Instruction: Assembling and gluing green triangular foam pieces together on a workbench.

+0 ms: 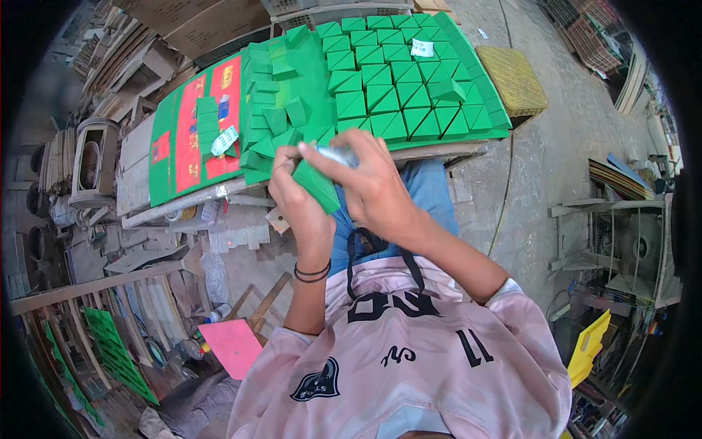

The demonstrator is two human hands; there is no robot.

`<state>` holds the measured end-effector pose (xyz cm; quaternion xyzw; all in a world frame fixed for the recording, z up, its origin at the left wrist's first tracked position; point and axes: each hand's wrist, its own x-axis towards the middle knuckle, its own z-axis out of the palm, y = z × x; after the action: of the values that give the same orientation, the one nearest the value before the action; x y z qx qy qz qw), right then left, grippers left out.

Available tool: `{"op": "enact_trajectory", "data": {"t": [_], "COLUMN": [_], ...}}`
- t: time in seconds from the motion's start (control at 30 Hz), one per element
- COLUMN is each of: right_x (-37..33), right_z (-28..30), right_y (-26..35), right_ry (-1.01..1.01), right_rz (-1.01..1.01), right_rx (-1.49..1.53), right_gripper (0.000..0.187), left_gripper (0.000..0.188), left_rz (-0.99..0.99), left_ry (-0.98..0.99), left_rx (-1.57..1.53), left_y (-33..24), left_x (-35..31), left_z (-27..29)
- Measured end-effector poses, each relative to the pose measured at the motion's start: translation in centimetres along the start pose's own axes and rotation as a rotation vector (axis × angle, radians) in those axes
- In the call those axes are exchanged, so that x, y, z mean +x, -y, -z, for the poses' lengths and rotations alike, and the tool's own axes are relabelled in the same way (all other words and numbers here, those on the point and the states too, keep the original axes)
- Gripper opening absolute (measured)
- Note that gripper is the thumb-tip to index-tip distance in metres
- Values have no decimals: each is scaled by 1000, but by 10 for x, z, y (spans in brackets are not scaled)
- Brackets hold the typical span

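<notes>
My left hand (294,192) is wrapped round a green wedge-shaped block (317,187), holding it above the table's near edge. In my right hand (379,181), a small whitish scrap (338,154) is pinched against the block's upper end. It is blurred, so I cannot make out its material. Rows of green triangular blocks (380,98) stand closely packed on the green board beyond my right hand. Looser green blocks (275,119) lie to the left, some of them tipped over. Two printed white scraps, one on the left (225,140) and one on the right (422,48), rest on blocks.
A red and green panel (191,110) covers the table's left part. Right of the table stands a yellow woven-topped stool (512,80). Cardboard boxes (212,29) are at the back. A wooden rack (110,293) is at lower left, shelving (621,249) at right.
</notes>
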<state>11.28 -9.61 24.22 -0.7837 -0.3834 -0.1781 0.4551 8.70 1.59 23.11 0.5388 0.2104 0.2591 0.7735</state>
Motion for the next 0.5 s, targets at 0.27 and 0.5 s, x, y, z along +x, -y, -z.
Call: {"op": "enact_trajectory", "data": {"t": [0.27,0.5], "right_x": [-9,-9], "right_z": [-6,-13], "right_y": [-4,9], "right_ry": [70,114], "right_rz": [2,-72], "right_rx": [15,113], "right_gripper": [55,62], "left_gripper": [27,21], "left_rz": [-241,-446], "left_ry": [-10,-43], "left_rx": [213,454], "left_y": [3,10], "left_x": [4,-1], "left_z": [4,20]}}
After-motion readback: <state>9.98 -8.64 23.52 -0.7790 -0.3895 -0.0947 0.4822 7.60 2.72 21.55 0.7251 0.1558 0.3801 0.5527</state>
